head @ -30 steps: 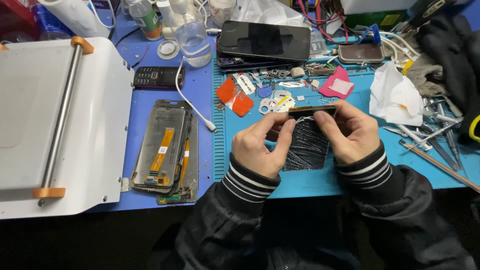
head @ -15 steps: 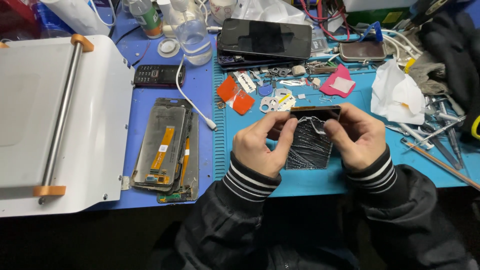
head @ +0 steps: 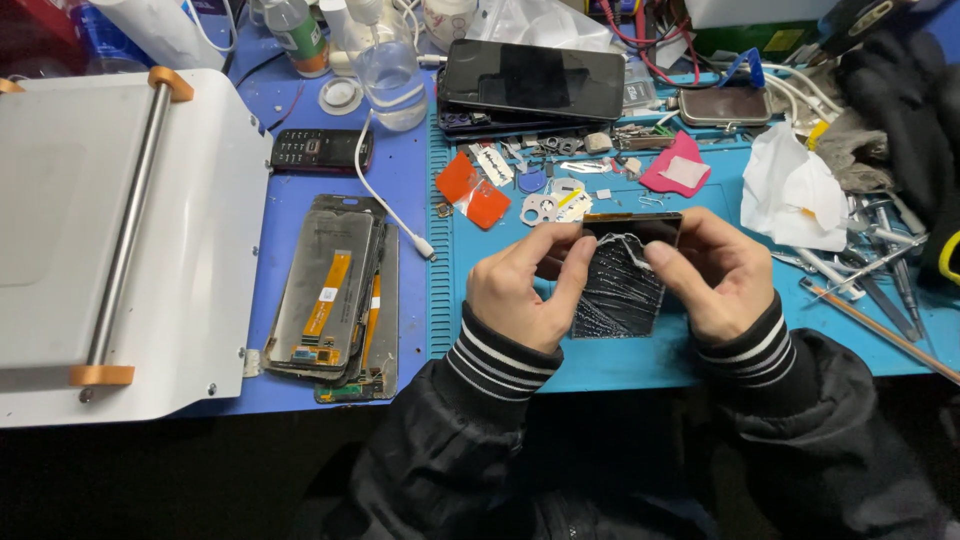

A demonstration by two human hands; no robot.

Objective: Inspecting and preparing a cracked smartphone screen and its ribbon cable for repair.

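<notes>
Both hands held 1 cracked phone screen above the teal work mat, near its front edge. The left hand gripped the screen's left edge, with the thumb on the broken glass. The right hand gripped the right side, and its thumb and forefinger pinched a pale strip that stood up from the glass near the top.

Just behind the hands lay small parts, an orange plastic piece and a pink cloth. A black phone rested further back. To the left, on the blue mat, lay a stack of phone frames and a small keypad phone. A white machine with a metal roller stood at the far left. Tweezers and tools lay at the right, beside a white tissue.
</notes>
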